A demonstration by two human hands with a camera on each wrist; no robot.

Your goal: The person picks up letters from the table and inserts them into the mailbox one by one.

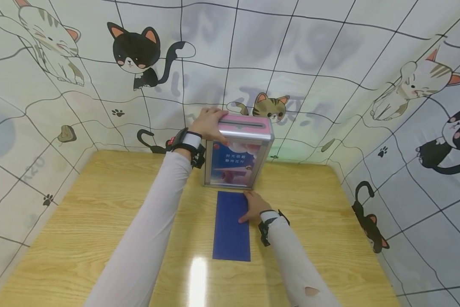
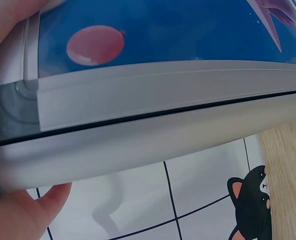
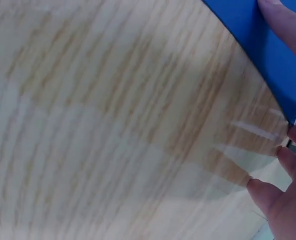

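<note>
Wood table (image 1: 99, 221) w/ glare, cat-print cloth walls (image 1: 329, 64).

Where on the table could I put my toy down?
Bare wood lies left of the blue envelope and right of the right hand. The middle is crowded: the box, held by the left hand, stands just behind the envelope.

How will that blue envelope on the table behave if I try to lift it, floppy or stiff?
The blue envelope lies fully flat and looks thin, so it will probably flex and feel light. On the glossy wooden table it may slide rather than lift; the right hand rests at its edge, a likely place to start.
</note>
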